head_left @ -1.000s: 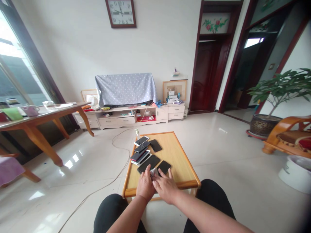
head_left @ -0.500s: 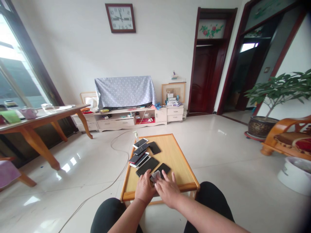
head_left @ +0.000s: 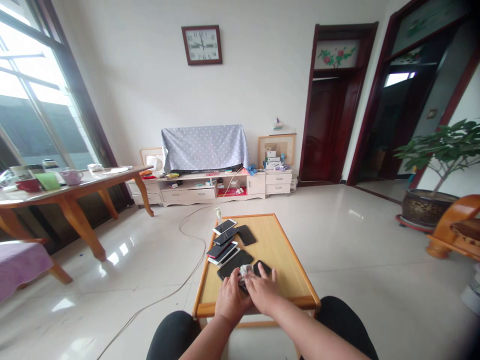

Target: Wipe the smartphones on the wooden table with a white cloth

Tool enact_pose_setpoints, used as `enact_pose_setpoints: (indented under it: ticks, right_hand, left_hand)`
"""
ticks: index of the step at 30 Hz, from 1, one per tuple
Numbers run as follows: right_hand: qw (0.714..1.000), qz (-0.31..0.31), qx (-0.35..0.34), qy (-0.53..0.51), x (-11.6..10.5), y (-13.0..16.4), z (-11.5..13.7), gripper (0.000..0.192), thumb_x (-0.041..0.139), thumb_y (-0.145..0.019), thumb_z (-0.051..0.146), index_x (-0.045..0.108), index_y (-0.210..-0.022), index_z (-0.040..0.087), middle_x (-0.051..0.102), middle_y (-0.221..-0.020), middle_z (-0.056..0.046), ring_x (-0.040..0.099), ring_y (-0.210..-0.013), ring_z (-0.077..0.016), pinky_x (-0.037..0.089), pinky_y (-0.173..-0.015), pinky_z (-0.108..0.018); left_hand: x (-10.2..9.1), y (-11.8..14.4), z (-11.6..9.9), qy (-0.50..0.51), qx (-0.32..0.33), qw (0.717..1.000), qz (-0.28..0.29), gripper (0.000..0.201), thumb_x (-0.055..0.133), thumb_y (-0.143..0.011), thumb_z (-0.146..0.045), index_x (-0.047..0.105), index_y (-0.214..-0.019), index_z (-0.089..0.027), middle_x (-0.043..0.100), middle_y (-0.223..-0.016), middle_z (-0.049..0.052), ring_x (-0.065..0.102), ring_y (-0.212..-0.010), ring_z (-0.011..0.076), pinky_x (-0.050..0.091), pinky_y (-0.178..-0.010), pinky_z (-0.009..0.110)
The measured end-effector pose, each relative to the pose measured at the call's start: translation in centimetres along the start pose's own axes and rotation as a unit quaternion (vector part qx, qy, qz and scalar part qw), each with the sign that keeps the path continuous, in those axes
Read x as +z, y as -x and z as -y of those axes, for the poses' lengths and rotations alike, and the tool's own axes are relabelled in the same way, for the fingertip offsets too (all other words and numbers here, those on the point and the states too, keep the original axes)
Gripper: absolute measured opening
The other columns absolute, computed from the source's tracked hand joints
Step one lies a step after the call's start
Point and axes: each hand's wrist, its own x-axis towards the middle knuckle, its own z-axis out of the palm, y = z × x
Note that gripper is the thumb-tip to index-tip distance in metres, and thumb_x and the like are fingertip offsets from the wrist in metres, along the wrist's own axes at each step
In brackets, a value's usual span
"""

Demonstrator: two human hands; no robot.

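At the near edge of the small wooden table (head_left: pixel 294 280), my right hand (head_left: pixel 263 292) presses a crumpled white tissue (head_left: pixel 246 271) onto a black phone (head_left: pixel 265 269), its fingers spread forward. My left hand (head_left: pixel 230 296) curls at the near left side of that phone and seems to steady it; my hands hide the phone's near part. Just beyond my left fingers lies a larger black phone (head_left: pixel 235 264). Several more phones lie overlapped along the table's left side, among them a white-framed phone (head_left: pixel 225 226). Another black phone (head_left: pixel 246 235) lies to their right.
A pump bottle (head_left: pixel 218 215) stands at the table's far left corner. A cable (head_left: pixel 161 300) runs over the floor on the left. Farther off are a dining table (head_left: pixel 123 175) with cups, a low cabinet (head_left: pixel 187 195) and a potted plant (head_left: pixel 429 202). My knees flank the small table.
The view has tilted up and turned slightly left, so everything sits lower and farther right. The tissue looks more bunched and has shifted slightly over the phone under my right fingers.
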Motion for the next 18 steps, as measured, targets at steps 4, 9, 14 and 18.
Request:
enact_pose_setpoints:
  ticks: [4,9,14,18]
  right_hand:
    - [0.995,-0.018,0.095,0.032,-1.8,-1.3,-2.4,0.055,0.011,-0.103,0.048,0.045,-0.146,0.041,0.039,-0.156,0.005,0.01,-0.151,-0.0329,0.0,-0.111,-0.075]
    - [0.999,-0.006,0.025,0.037,-0.3,1.1,-1.8,0.052,0.016,-0.103,0.045,0.044,-0.146,0.04,0.042,-0.154,0.002,0.018,-0.15,-0.0297,-0.007,-0.113,-0.07]
    - [0.999,-0.013,-0.024,0.032,-0.2,4.0,-2.2,0.049,0.02,-0.103,0.04,0.049,-0.142,0.039,0.046,-0.152,0.004,0.022,-0.149,-0.0278,-0.014,-0.113,-0.067]
    - [0.997,-0.039,0.04,0.048,-1.1,3.7,-3.1,0.046,0.029,-0.101,0.036,0.052,-0.14,0.036,0.049,-0.15,0.001,0.022,-0.149,-0.0299,-0.012,-0.113,-0.067]
  left_hand:
    - [0.0,0.2,0.0,-0.007,-0.008,1.0,0.001,0.085,0.07,-0.068,-0.035,0.035,-0.144,-0.02,0.066,-0.126,0.011,0.057,-0.122,0.0301,0.043,-0.106,0.046]
    - [0.1,0.3,0.1,-0.012,0.003,1.0,-0.014,0.079,0.07,-0.07,-0.039,0.04,-0.141,-0.019,0.064,-0.127,0.012,0.058,-0.121,0.0301,0.044,-0.105,0.046]
    - [0.0,0.2,-0.2,-0.024,0.01,1.0,-0.015,0.07,0.07,-0.072,-0.04,0.046,-0.136,-0.021,0.063,-0.129,0.01,0.056,-0.12,0.0295,0.042,-0.106,0.045]
    - [-0.2,0.0,-0.4,-0.033,0.016,0.999,-0.011,0.067,0.069,-0.073,-0.041,0.049,-0.133,-0.02,0.063,-0.127,0.009,0.057,-0.117,0.0281,0.042,-0.104,0.042]
